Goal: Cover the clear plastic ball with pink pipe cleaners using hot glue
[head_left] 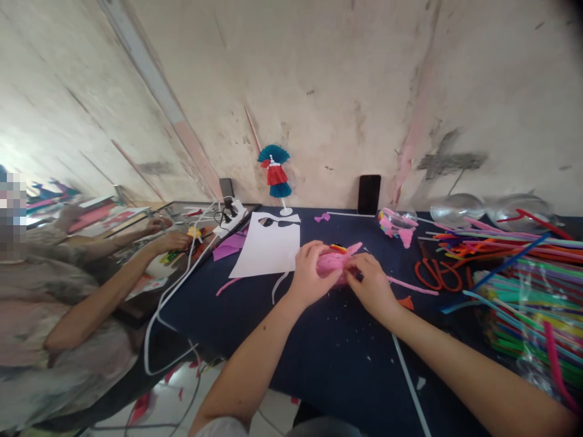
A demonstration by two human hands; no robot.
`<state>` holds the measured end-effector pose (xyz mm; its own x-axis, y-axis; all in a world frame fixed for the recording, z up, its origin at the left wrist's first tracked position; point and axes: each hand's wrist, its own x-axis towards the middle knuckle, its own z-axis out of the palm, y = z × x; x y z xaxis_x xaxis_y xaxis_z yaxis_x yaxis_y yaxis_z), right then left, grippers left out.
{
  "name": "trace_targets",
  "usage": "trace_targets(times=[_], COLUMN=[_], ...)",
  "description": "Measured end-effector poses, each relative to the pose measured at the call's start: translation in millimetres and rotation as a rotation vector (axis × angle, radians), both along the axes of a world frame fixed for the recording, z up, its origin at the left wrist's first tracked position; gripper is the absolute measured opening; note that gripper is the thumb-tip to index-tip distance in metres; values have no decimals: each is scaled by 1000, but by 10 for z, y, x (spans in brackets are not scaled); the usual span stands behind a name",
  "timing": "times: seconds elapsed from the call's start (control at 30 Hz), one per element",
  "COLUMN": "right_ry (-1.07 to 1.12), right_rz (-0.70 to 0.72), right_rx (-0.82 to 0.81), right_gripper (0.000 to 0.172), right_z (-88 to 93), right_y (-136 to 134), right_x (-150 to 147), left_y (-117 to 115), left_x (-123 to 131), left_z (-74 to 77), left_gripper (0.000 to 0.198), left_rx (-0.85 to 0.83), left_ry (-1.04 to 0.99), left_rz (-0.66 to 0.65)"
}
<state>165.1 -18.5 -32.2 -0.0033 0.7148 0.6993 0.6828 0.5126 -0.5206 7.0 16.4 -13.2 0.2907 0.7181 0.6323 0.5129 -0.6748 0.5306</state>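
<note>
A pink fuzzy craft piece (331, 262) with a small yellow, red and black part on top is held over the dark blue table (314, 340). My left hand (312, 273) grips it from the left, fingers behind and thumb in front. From the right, my right hand (371, 285) pinches at its near side; a small dark bit shows by the fingers. Left of the hands lies a sheet of white paper (268, 246) with sunglasses-like dark shapes at its top. A pink pipe cleaner (416, 287) extends to the right of my right hand.
Orange scissors (428, 276) and bundles of coloured pipe cleaners (537, 303) lie at the right. Behind stand a phone (368, 194), a pink craft piece (398, 226) and a paper-fan figure (277, 176). A power strip (230, 218) and a person's arm (109, 285) are at left.
</note>
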Motion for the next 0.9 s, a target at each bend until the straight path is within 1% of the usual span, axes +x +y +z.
trace_targets(times=[0.1,0.23,0.37,0.43,0.77,0.9], right_ry=[-36,-42,39,65,19,44], right_rz=[-10,8,14,-5,-47,-9], right_rx=[12,-13,-44,-64,-172,-172], right_gripper=[11,10,12,9,7,9], right_z=[-7,25,66,72,12,9], right_y=[-10,-33,-64,-74,-55,-68], right_x=[-29,-25,31,58,79,84], left_y=[-7,14,27,26,41,63], left_x=[16,-6,-43,-54,-100,-130], left_z=[3,-3,7,17,30,25], left_gripper=[36,32,30,29,30,29], left_rx=[-54,-139,-153,-158,-192,-236], left_ry=[14,-41,-53,-44,-46,-54], left_rz=[17,-13,-36,-35,-34,-26])
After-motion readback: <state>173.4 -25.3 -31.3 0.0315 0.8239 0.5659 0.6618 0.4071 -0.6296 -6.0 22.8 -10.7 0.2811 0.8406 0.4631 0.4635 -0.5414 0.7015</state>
